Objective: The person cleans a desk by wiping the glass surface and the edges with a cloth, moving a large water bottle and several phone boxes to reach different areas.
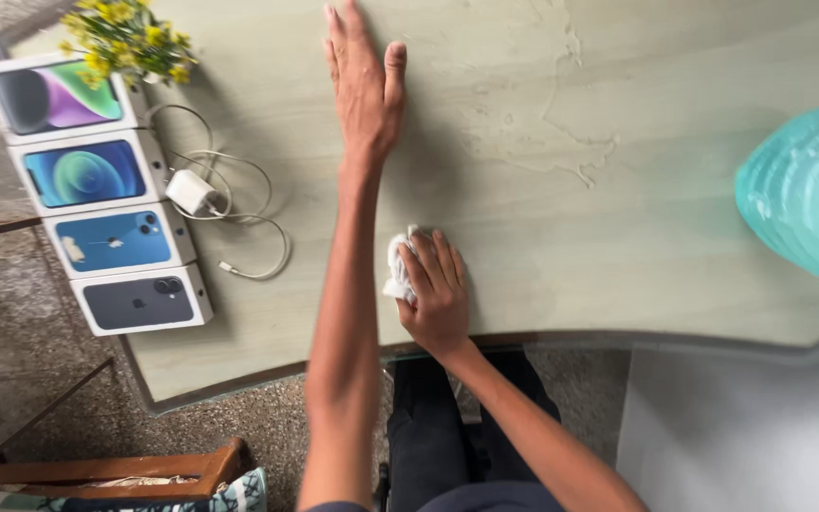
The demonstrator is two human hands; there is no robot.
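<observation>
Four phone boxes (106, 194) lie in a row on the tabletop (542, 246), with one white charger (190, 191), one bunch of yellow flowers (130, 38), one white cloth (398, 270) and one turquoise bottle (803, 194).

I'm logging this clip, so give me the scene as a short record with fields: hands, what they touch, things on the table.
left hand: flat on the table, fingers spread
right hand: pressing a white cloth on the table
wet patch: far side, right of the left hand
boxes: four in a row, left edge
charger: white, cable coiled beside the boxes
flowers: yellow, far left corner
bottle: teal, right edge
</observation>
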